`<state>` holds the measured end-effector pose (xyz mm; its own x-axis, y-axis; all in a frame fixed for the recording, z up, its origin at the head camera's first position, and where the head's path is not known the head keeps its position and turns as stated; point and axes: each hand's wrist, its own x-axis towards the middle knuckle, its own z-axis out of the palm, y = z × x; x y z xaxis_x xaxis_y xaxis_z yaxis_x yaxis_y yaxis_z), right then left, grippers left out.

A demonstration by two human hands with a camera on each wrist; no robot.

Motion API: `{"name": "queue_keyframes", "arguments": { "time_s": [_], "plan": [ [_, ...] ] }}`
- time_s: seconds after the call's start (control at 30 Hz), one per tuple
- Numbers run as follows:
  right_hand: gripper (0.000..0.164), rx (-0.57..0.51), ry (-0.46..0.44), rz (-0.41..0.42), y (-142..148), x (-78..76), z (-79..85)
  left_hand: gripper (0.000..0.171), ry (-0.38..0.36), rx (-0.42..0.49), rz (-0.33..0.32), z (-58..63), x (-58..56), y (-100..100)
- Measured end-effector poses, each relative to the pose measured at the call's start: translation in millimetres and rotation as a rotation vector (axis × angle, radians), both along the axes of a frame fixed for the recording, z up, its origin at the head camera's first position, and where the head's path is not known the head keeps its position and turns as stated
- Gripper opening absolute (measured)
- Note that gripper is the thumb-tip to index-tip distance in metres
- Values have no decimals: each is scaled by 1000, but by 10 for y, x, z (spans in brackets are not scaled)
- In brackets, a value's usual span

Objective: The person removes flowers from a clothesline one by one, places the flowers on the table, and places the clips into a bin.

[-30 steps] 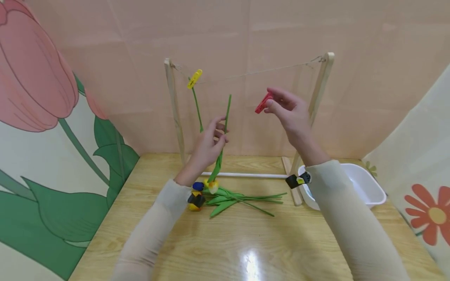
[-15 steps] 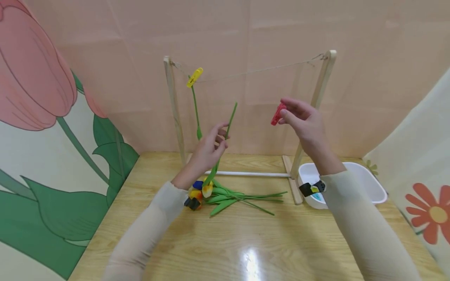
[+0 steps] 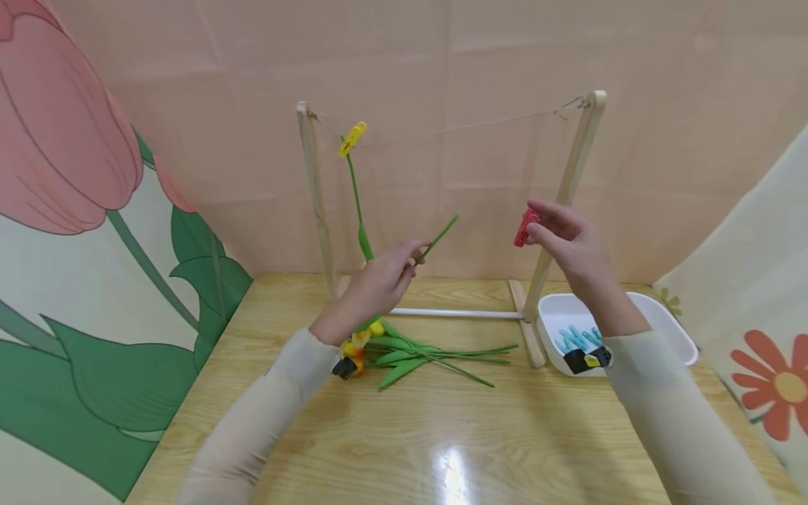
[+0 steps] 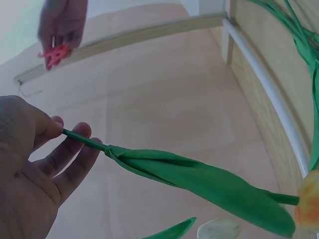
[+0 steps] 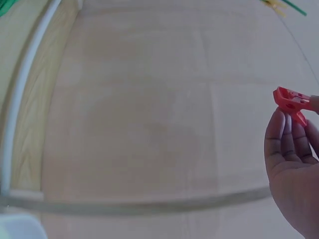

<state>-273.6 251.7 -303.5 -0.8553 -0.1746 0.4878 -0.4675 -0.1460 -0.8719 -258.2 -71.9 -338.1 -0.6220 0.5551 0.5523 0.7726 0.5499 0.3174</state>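
Observation:
In the head view, my left hand (image 3: 379, 284) pinches the green stem (image 3: 442, 233) of an artificial tulip between thumb and fingers. The stem slants up to the right; its leaf (image 4: 199, 181) shows in the left wrist view. My right hand (image 3: 577, 245) pinches a red clothespin (image 3: 524, 227) below the string (image 3: 467, 128), near the right post. Another tulip (image 3: 355, 189) hangs from the string's left end by a yellow clothespin (image 3: 352, 139), its lower part behind my left hand. Several tulips (image 3: 435, 354) lie on the table, their blooms partly hidden by my left wrist.
Wooden posts (image 3: 577, 154) hold the string, joined low down by a white rod (image 3: 461, 313). At the right stands a white basin (image 3: 684, 351) with several light-blue pieces (image 3: 577, 339) inside. A pink backdrop (image 3: 404, 63) hangs behind the frame.
My right hand has moved right and down with the red clothespin, uncovering the blue pieces in the basin. The stem in my left hand has tipped from nearly upright toward the right, its end lower.

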Motion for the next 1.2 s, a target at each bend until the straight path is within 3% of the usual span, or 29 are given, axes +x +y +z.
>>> {"name": "queue_keyframes", "arguments": {
  "time_s": [0.27,0.37,0.53,0.77,1.0,1.2],
  "plan": [
    [39,37,-40,-46,282,56,-170,45,100,-189,-66,-104,4,45],
    [39,73,-49,-83,373,99,-221,47,98,-281,-62,-193,5,77],
    [43,196,-90,-182,524,178,-327,58,111,-426,-41,-366,45,133],
    [50,442,-160,-323,752,225,-496,65,276,-602,-56,-611,93,210],
    [54,555,-215,-338,916,261,-619,60,378,-683,-79,-768,144,324],
    [52,603,-195,-342,1005,289,-719,62,433,-687,-77,-865,148,392]
  ]
}}
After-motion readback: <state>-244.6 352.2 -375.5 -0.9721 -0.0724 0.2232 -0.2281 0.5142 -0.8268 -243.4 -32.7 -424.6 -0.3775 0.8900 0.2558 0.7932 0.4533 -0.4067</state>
